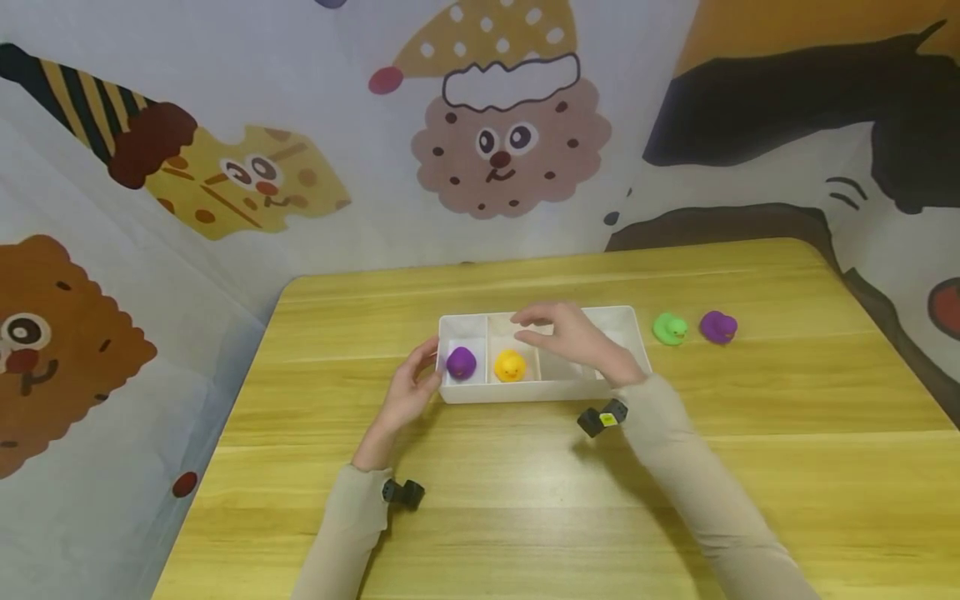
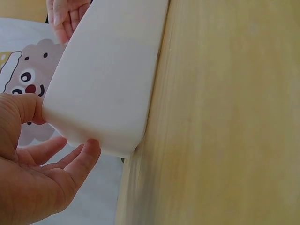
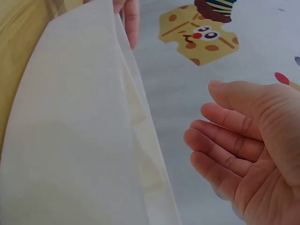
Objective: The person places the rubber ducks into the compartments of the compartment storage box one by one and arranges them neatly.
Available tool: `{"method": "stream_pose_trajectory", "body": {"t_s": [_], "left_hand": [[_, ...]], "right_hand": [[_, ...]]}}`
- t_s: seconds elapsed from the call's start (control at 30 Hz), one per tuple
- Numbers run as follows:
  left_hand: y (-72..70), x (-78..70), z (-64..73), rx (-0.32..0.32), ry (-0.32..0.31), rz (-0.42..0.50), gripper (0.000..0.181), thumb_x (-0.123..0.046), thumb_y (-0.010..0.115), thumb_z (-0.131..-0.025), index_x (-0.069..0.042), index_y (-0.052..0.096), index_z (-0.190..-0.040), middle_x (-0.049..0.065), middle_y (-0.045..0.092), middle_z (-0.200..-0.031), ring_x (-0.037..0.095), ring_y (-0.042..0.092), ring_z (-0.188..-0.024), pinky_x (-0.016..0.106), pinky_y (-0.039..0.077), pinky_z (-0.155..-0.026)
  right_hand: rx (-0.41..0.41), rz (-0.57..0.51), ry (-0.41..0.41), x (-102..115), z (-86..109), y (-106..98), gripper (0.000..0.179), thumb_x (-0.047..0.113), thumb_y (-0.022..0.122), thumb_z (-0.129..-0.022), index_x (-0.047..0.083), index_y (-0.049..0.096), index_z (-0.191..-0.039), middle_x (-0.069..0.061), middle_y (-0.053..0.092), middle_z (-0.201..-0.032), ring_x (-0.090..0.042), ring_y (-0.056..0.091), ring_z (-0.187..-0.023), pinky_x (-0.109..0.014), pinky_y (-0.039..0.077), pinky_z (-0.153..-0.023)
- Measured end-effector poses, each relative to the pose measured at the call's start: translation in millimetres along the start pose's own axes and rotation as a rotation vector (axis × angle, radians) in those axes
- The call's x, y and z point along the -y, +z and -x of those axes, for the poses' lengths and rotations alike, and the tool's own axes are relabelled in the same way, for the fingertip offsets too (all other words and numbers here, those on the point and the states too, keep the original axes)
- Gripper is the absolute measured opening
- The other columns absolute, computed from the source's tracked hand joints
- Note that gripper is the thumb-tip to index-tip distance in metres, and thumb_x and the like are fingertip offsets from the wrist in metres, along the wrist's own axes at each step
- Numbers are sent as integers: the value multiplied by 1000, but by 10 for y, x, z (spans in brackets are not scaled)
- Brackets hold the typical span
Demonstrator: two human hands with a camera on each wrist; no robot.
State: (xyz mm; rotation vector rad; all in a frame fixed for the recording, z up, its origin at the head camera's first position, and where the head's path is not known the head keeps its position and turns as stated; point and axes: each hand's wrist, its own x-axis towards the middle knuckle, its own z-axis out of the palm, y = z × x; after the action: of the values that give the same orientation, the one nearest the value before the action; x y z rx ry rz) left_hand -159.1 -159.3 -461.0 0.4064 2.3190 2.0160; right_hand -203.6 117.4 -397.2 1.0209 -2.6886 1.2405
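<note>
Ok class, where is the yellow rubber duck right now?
In the head view, the yellow rubber duck sits in the white divided tray, in the second compartment from the left, immediately right of the compartment holding a purple rubber duck.

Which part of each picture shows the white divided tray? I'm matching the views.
Head: just below centre, the white tray.
Left wrist: from the top edge down to left of centre.
Right wrist: much of the left half.
Shared landmark: the right hand, over the tray; top left; right side, respectively.
</note>
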Motion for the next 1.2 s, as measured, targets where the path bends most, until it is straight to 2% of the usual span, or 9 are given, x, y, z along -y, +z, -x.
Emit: {"method": "stream_pose_trajectory", "body": {"t_s": [0.2, 0.53, 0.87, 1.03, 1.2], "left_hand": [[1, -22, 8, 1, 9, -1, 54, 18, 46, -84, 16, 31, -136, 35, 36, -137, 48, 38, -124, 44, 41, -104], [11, -12, 6, -6, 9, -7, 52, 18, 46, -85, 16, 32, -135, 35, 36, -137, 49, 38, -124, 49, 40, -104], [18, -15, 13, -12, -1, -22, 53, 18, 46, -83, 17, 32, -135, 35, 36, -137, 48, 39, -123, 46, 41, -103], [15, -8, 12, -13, -19, -23, 53, 18, 47, -85, 15, 33, -136, 34, 37, -137, 47, 39, -124, 45, 41, -104], [14, -4, 9, -7, -11, -14, 53, 17, 47, -85, 15, 33, -136, 34, 36, -137, 47, 38, -124, 46, 41, -104]], "right_hand": [[-19, -19, 55, -31, 70, -105, 30, 18, 64, -89, 0, 65, -113, -12, 66, -113, -28, 61, -102, -41, 52, -93], [-89, -15, 58, -119, 195, -266, 30, 16, 66, -87, 0, 65, -113, -15, 66, -112, -29, 62, -101, -43, 52, -91], [-157, -81, 51, -225, 325, -420, 24, 4, 65, -86, -4, 65, -108, -20, 65, -110, -32, 61, -100, -46, 52, -91], [-175, -65, 56, -273, 389, -503, 24, 4, 65, -86, -5, 64, -109, -21, 64, -110, -34, 61, -101, -46, 52, -90], [-190, -68, 64, -296, 456, -584, 26, 3, 64, -86, -6, 63, -110, -23, 64, -111, -36, 61, -100, -50, 52, -90]]}}
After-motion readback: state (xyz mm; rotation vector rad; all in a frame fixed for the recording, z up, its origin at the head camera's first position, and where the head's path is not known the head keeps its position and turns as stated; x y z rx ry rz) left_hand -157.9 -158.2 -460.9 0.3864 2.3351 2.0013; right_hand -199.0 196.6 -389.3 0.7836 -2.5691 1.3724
